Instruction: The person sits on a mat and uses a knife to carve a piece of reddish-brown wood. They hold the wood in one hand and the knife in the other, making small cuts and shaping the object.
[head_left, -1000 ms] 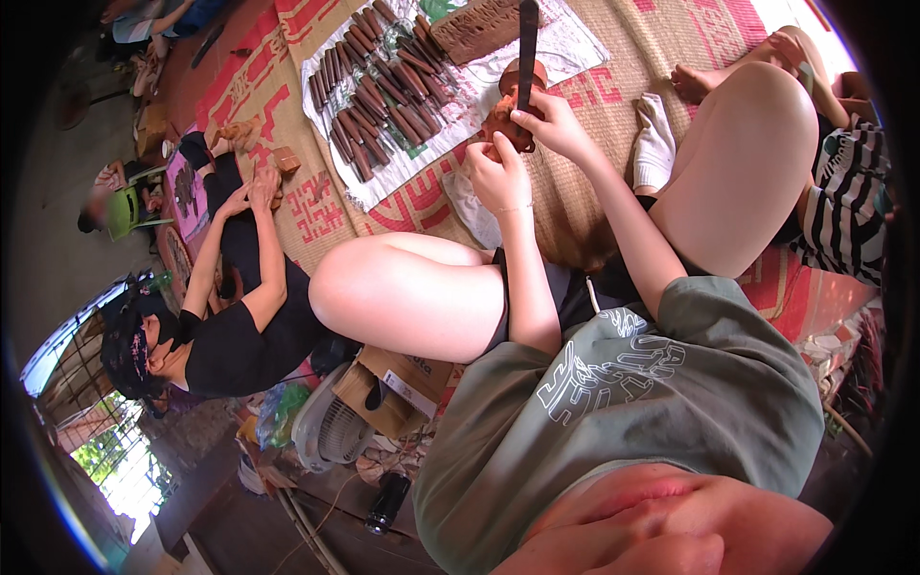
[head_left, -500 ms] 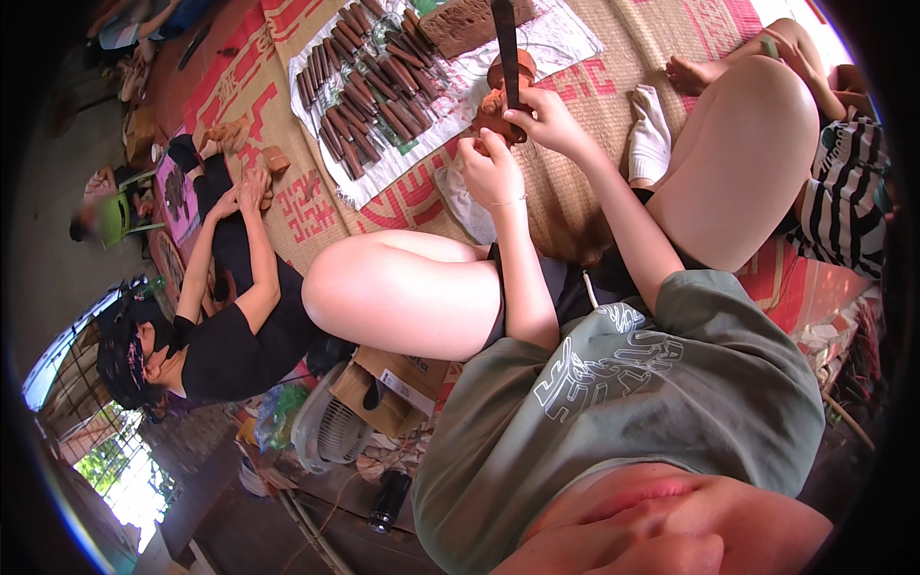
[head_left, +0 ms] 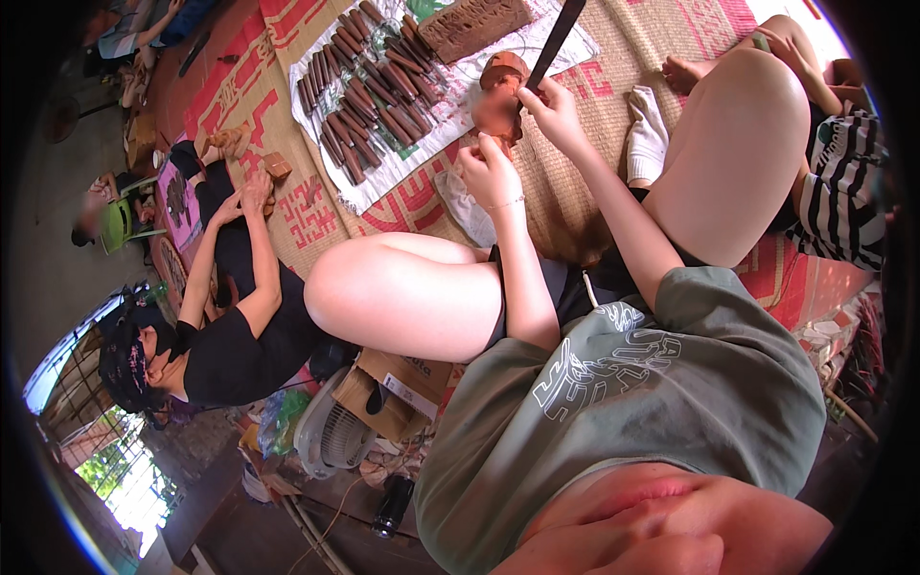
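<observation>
A reddish-brown carved figure is up in front of me, upright over the mat; part of it is blurred. My left hand grips its lower end, with fingers closed. In my right hand is a long, dark, flat tool, pinched near its lower end and slanting up to the right. That lower end is beside the figure; I cannot tell whether they touch. Beyond my left hand, several brown, stick-like tools lie in rows on a white cloth.
A carved brown block rests at the cloth's far edge. The patterned woven mat spreads beneath. A person in black sits at my left; another in stripes is at my right. A cardboard box and a fan stand behind my left knee.
The dark tool has tipped from nearly upright to a slant up to the right. My right hand has shifted slightly right, and more of the figure shows.
</observation>
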Action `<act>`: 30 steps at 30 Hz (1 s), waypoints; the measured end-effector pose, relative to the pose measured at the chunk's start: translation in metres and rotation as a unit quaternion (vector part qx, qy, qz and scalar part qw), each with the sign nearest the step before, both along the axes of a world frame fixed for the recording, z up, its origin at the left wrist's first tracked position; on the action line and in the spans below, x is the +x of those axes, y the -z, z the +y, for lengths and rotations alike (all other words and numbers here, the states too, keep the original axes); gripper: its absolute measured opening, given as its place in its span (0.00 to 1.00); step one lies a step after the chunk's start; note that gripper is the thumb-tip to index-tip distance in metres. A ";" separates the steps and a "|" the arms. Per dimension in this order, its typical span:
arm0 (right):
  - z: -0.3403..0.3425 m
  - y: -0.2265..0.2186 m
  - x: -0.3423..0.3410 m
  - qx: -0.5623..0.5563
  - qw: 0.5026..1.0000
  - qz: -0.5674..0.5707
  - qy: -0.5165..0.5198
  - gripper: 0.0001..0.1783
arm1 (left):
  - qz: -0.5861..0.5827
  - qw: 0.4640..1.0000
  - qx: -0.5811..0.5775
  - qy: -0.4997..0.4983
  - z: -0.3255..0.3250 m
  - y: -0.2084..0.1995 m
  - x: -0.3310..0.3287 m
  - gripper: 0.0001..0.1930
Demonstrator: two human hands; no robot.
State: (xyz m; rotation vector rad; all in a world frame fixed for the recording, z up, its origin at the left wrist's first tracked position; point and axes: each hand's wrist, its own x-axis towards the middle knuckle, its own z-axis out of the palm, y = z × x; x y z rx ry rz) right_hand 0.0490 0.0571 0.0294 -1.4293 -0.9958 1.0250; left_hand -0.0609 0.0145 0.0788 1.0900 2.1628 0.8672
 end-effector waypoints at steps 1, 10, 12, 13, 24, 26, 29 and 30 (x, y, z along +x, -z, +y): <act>0.000 0.003 -0.001 0.014 1.000 0.020 -0.001 0.10 | -0.009 1.000 -0.002 0.002 0.001 -0.001 0.000 0.22; -0.004 -0.008 -0.014 0.021 0.993 0.081 -0.080 0.12 | -0.126 0.992 0.006 0.006 0.000 0.024 -0.004 0.25; -0.002 -0.004 -0.011 0.034 0.996 0.035 -0.076 0.11 | -0.113 0.993 0.017 0.025 -0.002 0.011 0.003 0.24; -0.003 -0.002 -0.011 0.028 0.997 0.024 -0.074 0.11 | -0.110 0.993 0.018 0.029 -0.002 0.005 0.005 0.23; -0.001 -0.023 -0.003 0.048 0.988 -0.115 -0.086 0.12 | -0.066 0.995 0.035 0.066 -0.007 0.003 0.016 0.22; -0.002 -0.020 -0.006 0.068 0.989 -0.116 -0.062 0.10 | -0.057 0.996 0.025 0.072 -0.006 -0.001 0.018 0.22; -0.001 -0.017 -0.012 0.103 0.987 -0.120 0.021 0.07 | -0.045 0.996 0.021 0.077 -0.005 -0.003 0.018 0.21; -0.001 -0.015 -0.012 0.098 0.987 -0.124 0.019 0.07 | -0.042 0.996 0.022 0.079 -0.007 -0.001 0.019 0.21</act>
